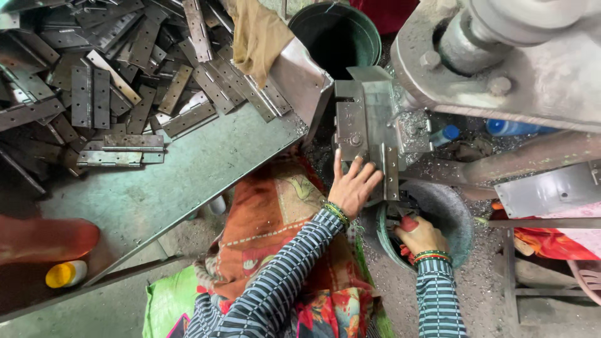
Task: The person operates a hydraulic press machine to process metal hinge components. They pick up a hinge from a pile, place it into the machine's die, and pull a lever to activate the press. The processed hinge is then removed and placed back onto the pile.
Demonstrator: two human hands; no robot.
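My left hand (352, 185) rests with fingers spread against a long metal hinge (390, 172) held upright at the grey press fixture (358, 119). Lower down, my right hand (421, 236) is curled around something small with a red end, just over the rim of a dark round bowl (460, 216). What it grips is mostly hidden. Both arms wear striped sleeves and bead bangles.
A heap of flat metal hinges (113, 75) covers the sloped metal table (188, 169) at left. A green bucket (338, 34) stands behind the fixture. The big machine body (513, 62) fills the upper right. A yellow-capped bottle (66, 273) lies at lower left.
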